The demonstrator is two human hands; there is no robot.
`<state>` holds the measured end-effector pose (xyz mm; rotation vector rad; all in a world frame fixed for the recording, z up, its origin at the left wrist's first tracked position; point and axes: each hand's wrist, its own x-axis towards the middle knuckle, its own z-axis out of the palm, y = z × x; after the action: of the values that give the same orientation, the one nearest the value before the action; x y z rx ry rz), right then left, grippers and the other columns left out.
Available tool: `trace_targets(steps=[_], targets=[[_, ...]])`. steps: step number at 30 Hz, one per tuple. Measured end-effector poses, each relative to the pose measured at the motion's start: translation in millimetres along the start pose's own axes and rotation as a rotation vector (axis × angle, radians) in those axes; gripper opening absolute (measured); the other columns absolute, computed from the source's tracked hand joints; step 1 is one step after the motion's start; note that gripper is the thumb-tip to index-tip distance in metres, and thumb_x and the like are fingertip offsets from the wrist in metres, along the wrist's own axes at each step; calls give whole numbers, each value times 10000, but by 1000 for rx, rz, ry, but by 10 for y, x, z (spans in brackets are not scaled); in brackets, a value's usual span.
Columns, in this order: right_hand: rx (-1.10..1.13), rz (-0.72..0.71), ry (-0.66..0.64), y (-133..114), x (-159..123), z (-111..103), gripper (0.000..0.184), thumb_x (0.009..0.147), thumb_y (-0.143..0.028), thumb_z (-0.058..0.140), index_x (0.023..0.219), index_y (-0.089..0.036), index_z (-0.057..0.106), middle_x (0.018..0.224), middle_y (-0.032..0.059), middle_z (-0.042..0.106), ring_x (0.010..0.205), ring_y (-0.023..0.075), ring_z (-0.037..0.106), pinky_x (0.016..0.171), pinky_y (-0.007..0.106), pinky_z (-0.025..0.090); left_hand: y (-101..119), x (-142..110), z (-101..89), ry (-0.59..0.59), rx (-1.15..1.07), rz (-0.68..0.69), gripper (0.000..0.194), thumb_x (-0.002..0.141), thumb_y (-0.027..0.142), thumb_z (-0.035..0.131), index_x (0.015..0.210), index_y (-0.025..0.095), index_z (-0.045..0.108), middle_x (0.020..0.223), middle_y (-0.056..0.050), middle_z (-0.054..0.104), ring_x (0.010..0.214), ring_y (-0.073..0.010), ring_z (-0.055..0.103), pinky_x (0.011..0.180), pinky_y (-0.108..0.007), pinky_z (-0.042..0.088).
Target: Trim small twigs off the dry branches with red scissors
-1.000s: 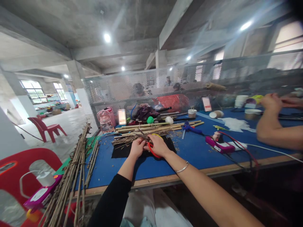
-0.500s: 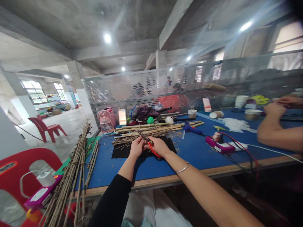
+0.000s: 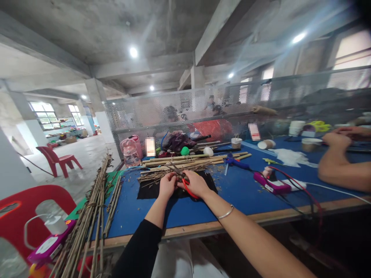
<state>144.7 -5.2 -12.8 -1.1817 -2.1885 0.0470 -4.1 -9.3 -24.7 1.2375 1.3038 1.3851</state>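
Observation:
My right hand is closed around a pair of scissors with red handles. Their blades point away from me and to the left, over a pile of thin dry twigs. Beside the scissors, my left hand is closed with thumb and fingertips pinched together; whatever lies between them is too small to make out. Both hands are over a black cloth on the blue tabletop. Pale, straight sticks lie crosswise just behind the twigs.
A long bundle of sticks leans across the table's left end, near a red chair. To the right are a blue glue gun, a purple power strip with cords, and a co-worker's arm. A mesh panel stands behind.
The view has shifted slightly, so the table appears a little lower. Both hands stay close together over the cloth, with the scissors still in my right hand.

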Motion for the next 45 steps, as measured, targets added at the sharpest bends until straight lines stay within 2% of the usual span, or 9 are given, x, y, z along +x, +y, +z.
trace_targets(steps=[6,10,15,20,29,39,45], targets=[[22,-33,50,58,76,17,493,711,-457,594,1097,-163,509,1074,107,574,1018,221,514,852,333,397,-15,50,17,-10,17,7,231,766,213,519,981,153,578,747,-42,633,540,-99,550,420,-177,411],[18,-23,83,87,86,43,519,703,-464,601,1113,-163,494,1064,106,568,1006,224,513,857,347,394,-39,75,30,8,-7,7,174,741,243,560,883,145,583,685,-25,611,501,-91,533,417,-181,418],[-29,5,36,97,46,81,564,679,-500,614,1115,-166,489,1049,114,560,995,242,502,859,382,376,-70,80,27,-24,-83,46,197,701,301,611,820,150,567,653,-14,600,523,-108,561,422,-184,416],[-23,-8,50,26,61,96,579,696,-516,587,1141,-164,470,1065,117,548,1010,243,484,865,386,366,-41,25,-32,-96,-46,67,246,670,330,640,812,141,571,622,0,591,457,-81,509,421,-189,415],[-34,-12,48,-5,38,66,599,692,-536,582,1151,-167,468,1070,111,541,1014,241,477,866,387,363,-45,-17,-7,-111,-77,88,252,670,343,636,791,142,545,570,24,559,415,-68,473,398,-183,396],[9,-39,53,40,35,101,653,652,-549,618,1157,-165,466,1075,122,543,1017,244,482,864,403,363,-67,6,10,-73,-72,95,249,653,331,648,783,141,553,619,3,585,456,-79,502,396,-177,392],[10,-36,48,46,33,93,634,662,-543,611,1148,-162,472,1072,118,546,1020,245,482,862,396,370,-65,7,17,-45,-26,108,243,662,343,636,761,145,539,560,33,532,422,-72,472,380,-178,391]])
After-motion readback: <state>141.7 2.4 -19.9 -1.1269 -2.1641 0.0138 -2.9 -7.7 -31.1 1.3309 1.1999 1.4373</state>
